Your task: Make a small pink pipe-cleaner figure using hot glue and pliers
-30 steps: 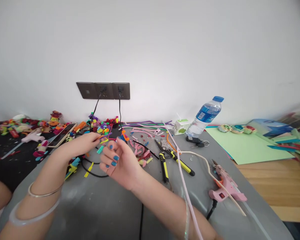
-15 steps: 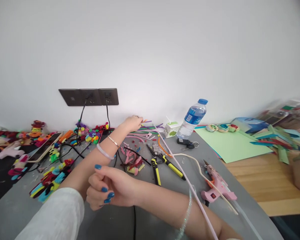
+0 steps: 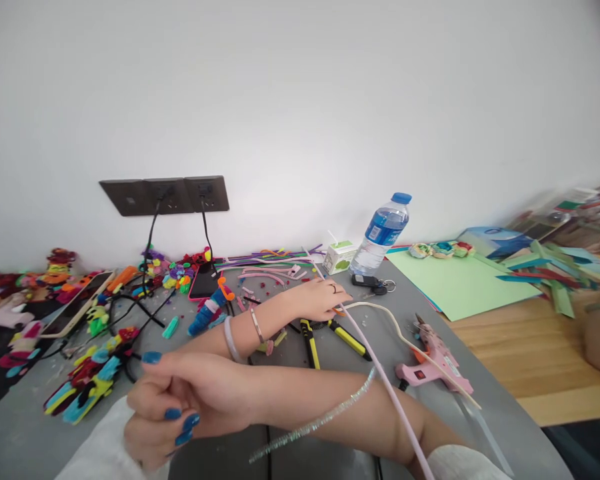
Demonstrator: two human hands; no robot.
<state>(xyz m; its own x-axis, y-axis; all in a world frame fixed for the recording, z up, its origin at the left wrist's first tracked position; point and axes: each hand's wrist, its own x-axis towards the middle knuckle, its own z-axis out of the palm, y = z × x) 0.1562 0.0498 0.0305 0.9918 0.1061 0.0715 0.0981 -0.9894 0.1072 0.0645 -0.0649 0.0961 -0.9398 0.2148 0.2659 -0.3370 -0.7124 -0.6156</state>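
My left hand (image 3: 320, 298) reaches over the middle of the table, palm down, its fingers stretched out with the tips partly hidden. An orange pipe cleaner (image 3: 338, 312) and a long pale pink stem (image 3: 359, 333) are at those fingertips. Just below lie yellow-and-black pliers (image 3: 349, 340). In front of me, my right hand (image 3: 175, 407) is turned up with its fingers curled in, and nothing shows in it. A glittery pipe cleaner (image 3: 320, 423) crosses my right forearm. Beyond my left wrist lies a blue wrapped piece (image 3: 207, 313) with an orange curl.
To the right lie a pink glue gun (image 3: 433, 363), a cream cord (image 3: 393, 317) and keys (image 3: 377, 285). Behind are a water bottle (image 3: 383, 233), a small carton (image 3: 340, 258) and pipe cleaners (image 3: 265, 258). Fuzzy figures (image 3: 87, 380) and phones (image 3: 77, 303) crowd the left.
My left hand has come from the back pipe cleaners toward me and right, over the pliers. My right hand has shifted left and down; the glittery pipe cleaner now slants across its forearm.
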